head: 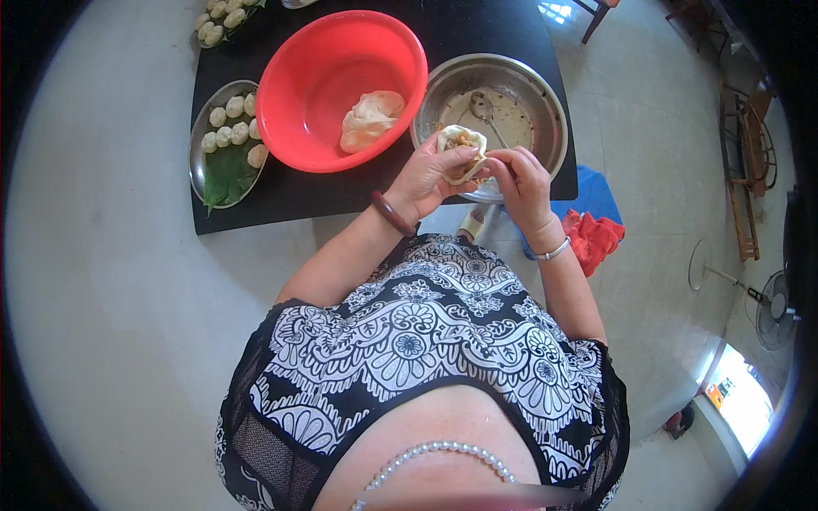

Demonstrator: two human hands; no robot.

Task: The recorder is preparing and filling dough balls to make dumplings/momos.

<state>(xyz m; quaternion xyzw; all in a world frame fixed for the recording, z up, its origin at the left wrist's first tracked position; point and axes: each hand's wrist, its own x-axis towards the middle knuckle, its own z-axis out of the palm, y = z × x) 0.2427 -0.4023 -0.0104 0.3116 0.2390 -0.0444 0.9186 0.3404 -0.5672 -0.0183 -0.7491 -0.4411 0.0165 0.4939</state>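
My left hand (423, 175) cradles a dough wrapper (449, 136) with chopped filling (461, 144) inside, its thumb lying across the opening. The fingers of my right hand (525, 182) pinch the wrapper's right edge. Both hands are over the near rim of a steel basin (555, 102). Inside that basin a metal spoon (484, 108) leans among scraps of filling and liquid. To the left, a red plastic basin (307, 83) holds a lump of dough (372, 121).
An oval metal tray (193, 153) on the table's left bears several round dumplings (223, 136) and a green leaf (229, 171). More dumplings (217, 22) sit at the far left corner of the black table (287, 198). A red cloth (591, 237) lies on a blue stool (591, 188).
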